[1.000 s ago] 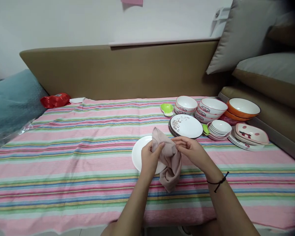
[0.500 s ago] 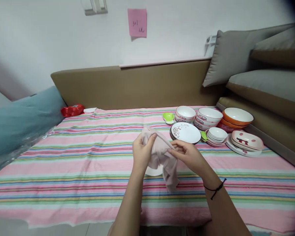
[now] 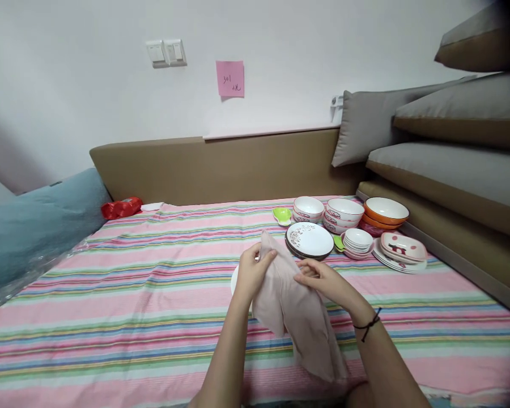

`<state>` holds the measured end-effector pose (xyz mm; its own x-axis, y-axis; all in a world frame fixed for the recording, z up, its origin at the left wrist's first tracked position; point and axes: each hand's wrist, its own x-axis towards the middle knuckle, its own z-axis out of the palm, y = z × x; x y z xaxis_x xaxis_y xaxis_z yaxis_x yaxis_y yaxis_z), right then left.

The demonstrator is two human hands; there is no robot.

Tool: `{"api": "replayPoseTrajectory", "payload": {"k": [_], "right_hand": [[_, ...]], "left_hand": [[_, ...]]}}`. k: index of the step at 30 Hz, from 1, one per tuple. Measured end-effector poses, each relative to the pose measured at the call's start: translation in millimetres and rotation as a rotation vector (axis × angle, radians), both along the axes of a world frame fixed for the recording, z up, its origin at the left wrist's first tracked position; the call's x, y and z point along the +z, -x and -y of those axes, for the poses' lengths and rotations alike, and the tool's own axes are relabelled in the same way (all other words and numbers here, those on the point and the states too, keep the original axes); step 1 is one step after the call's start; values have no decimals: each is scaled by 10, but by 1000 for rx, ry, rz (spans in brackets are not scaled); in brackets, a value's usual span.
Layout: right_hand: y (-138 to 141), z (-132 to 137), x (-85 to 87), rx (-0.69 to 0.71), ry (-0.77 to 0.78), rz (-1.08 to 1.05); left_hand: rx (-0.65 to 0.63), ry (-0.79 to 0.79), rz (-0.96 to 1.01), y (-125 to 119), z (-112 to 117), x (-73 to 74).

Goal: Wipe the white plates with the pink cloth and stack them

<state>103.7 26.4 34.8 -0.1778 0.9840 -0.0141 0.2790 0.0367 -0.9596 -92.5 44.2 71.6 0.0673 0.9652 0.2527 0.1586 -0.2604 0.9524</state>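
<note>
The striped cover (image 3: 123, 317), pink with bands of green, blue and yellow, spreads under everything, with the brown backrest (image 3: 221, 170) at its far side, towards 12 o'clock. Between 12 and 2 o'clock from the hands stand the crockery stacks: red-rimmed bowls (image 3: 343, 214), orange bowls (image 3: 386, 212) and, nearer, brown-patterned plates (image 3: 310, 239).

The pink-beige cloth (image 3: 300, 311) is held up over the near middle of the cover. Its long axis runs from 11 to 5 o'clock: one corner points up towards 11, and the loose end hangs towards 5 in soft lengthwise folds. The white plate (image 3: 234, 279) lies at about 10 o'clock from the cloth's middle, with only its left rim showing past the hand and fabric.

The step in hand looks like opening out and arranging the cloth between both hands. A next move would call for a sure grip on two edges and enough lift to keep the hanging end from dragging on the plate.

The left hand (image 3: 250, 272) has its thumb pressed towards the fingers, pinching the cloth near its upper corner. The right hand (image 3: 329, 283) has its thumb laid at the right edge and its fingers bent just above; whether they close on fabric I cannot tell.
</note>
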Motion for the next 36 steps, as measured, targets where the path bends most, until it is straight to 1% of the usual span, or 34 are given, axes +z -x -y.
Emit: {"api": "replayPoseTrajectory", "payload": {"k": [1, 3, 5, 7, 9, 12, 16, 18, 20, 22, 24, 26, 27, 28, 29, 30, 32, 33, 34, 35, 36], "right_hand": [[45, -25, -60, -52, -55, 22], [182, -51, -113, -155, -182, 69], [342, -59, -107, -218, -251, 94], [468, -66, -87, -226, -231, 58], [522, -78, -85, -215, -183, -13], [477, -98, -112, -181, -145, -71], [350, -106, -123, -107, -203, -56], [306, -114, -121, -69, -204, -75], [270, -139, -137, -57, -160, -143], [228, -182, -177, -75, -123, -202], [164, -224, -212, -116, -119, -199], [72, -235, -195, -159, -109, -182], [20, -220, -155, -187, -107, -174], [-31, -192, -93, -229, -117, -155], [-75, -153, -13, -286, -143, -121], [-104, -107, 76, -358, -203, -61], [-97, -21, 229, -525, -399, 116], [-53, 10, 270, -559, -493, 179], [16, 28, 276, -551, -554, 218], [104, 33, 244, -503, -572, 230], [204, 29, 179, -417, -541, 224]], "left_hand": [[-5, 17, -31, -21, -44, -89], [0, 58, -67, -53, -98, -219], [0, 86, -75, -73, -118, -280], [-11, 94, -69, -79, -117, -290], [-21, 99, -57, -70, -109, -277], [-48, 109, -42, -40, -90, -254], [-125, 98, -48, -6, -73, -238], [-124, 113, -41, -1, -74, -242], [-104, 141, -31, -2, -80, -256], [-76, 158, -23, -2, -86, -275], [-62, 194, -23, 8, -88, -296], [-85, 259, -50, 39, -92, -323], [-91, 288, -85, 67, -97, -340], [-71, 303, -159, 105, -105, -360], [-22, 305, -263, 154, -116, -385], [54, 301, -379, 213, -131, -414], [229, 311, -587, 350, -165, -488], [293, 334, -644, 421, -180, -532], [337, 367, -671, 490, -193, -577], [361, 406, -676, 554, -202, -624], [375, 445, -679, 611, -207, -670]]}}
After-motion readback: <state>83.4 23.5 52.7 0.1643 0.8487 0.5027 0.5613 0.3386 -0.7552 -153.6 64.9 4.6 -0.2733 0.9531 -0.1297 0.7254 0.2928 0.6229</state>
